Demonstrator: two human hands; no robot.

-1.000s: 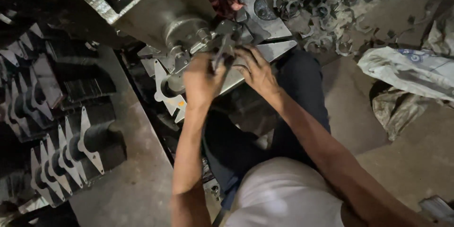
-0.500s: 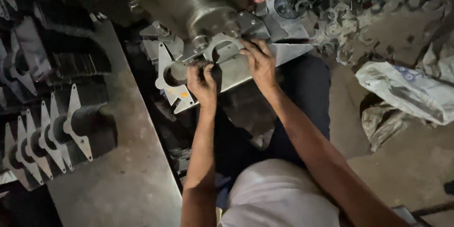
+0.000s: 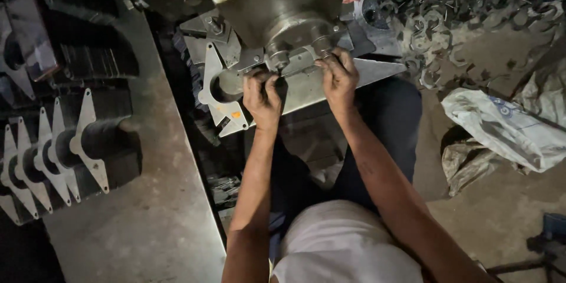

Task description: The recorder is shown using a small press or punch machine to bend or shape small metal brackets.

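Observation:
My left hand (image 3: 262, 95) and my right hand (image 3: 337, 75) both grip a flat metal plate (image 3: 306, 87) that lies under the grey press head (image 3: 289, 17). The left hand's fingers curl over the plate's near edge just below the round punch (image 3: 278, 58). The right hand pinches the plate's right part, where it tapers to a point (image 3: 380, 69). To the left of the left hand lies a cut plate with a round hole and pointed ends (image 3: 219, 91), resting on the press bed.
Rows of stacked cut plates (image 3: 65, 141) stand on edge along the left of a steel table (image 3: 141, 218). A heap of curved metal offcuts (image 3: 471, 6) lies at the top right. A crumpled white sack (image 3: 507, 130) lies on the floor at right.
The view has shifted left and downward. Both hands have stayed at the press, moving a little apart along the plate's edge.

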